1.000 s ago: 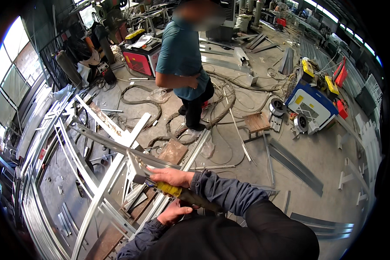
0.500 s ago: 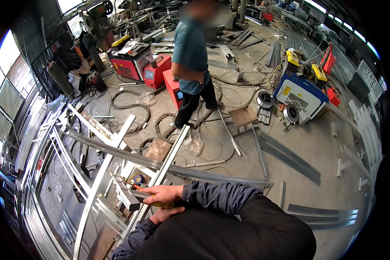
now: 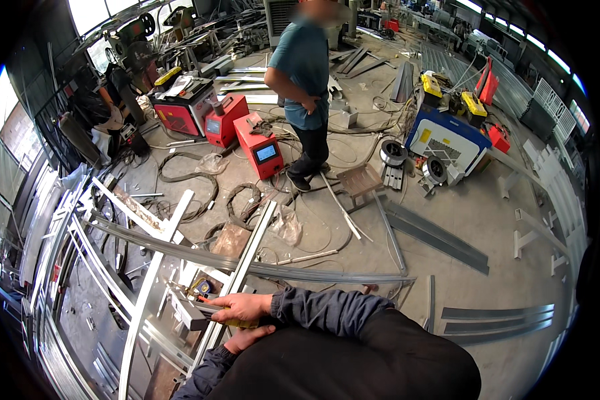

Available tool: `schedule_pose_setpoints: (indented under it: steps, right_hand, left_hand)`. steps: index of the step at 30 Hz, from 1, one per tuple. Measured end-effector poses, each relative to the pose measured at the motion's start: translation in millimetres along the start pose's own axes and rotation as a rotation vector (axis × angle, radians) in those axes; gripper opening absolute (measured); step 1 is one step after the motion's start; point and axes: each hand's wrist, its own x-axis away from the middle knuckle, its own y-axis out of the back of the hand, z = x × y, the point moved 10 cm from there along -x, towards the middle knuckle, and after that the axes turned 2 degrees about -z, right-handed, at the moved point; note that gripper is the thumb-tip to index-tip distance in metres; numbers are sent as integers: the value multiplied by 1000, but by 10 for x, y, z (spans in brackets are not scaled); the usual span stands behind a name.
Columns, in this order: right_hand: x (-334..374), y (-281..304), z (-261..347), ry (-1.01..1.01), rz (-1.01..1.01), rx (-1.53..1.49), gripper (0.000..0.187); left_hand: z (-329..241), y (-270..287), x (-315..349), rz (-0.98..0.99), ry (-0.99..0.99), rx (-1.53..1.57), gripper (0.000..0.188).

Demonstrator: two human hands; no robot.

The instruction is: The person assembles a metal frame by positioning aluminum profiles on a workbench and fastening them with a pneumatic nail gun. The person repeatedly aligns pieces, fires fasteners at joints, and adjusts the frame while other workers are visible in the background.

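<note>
My right hand (image 3: 243, 307) reaches in from the right, its fingers closed round a tool with a yellow grip (image 3: 244, 324). An orange part and dark metal show ahead of the fingers; I cannot make out the tool's exact kind. Just below it is my left hand (image 3: 248, 339), close against the tool's near side, most of its fingers hidden. Beside the tool lies the end of a grey square metal tube (image 3: 192, 313). A blue and yellow round tool (image 3: 203, 287) sits just beyond. Under my hands a pale metal bar (image 3: 245, 257) runs away from me.
Long metal profiles (image 3: 147, 293) cross at left. A person (image 3: 305, 80) in a teal shirt stands ahead, near red machines (image 3: 259, 148). Cables (image 3: 210, 193) coil on the floor. Wire spools (image 3: 393, 153) stand by a blue and white machine (image 3: 447, 140); flat strips (image 3: 500, 322) lie at right.
The person ahead has stepped to the right, uncovering a red machine, and one arm is bent at the waist. My view has shifted slightly; my hands keep nearly the same grip and place.
</note>
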Motion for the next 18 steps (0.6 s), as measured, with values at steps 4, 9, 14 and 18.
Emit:
schedule_pose_setpoints:
  steps: [4,9,14,18]
  right_hand:
    - [-30,8,-24,11,-2,22,67]
    - [-85,-37,-33,10,0,43,65]
    - [-150,-124,-42,-16,47,4,63]
    - [-158,-174,11,-68,86,-37,67]
  left_hand:
    - [-82,-24,31,16,-14,-38,56]
    - [-121,0,89,-11,-49,-15,55]
    - [-99,75,130,-31,-60,-49,58]
    - [-20,124,156,-29,-29,9,62]
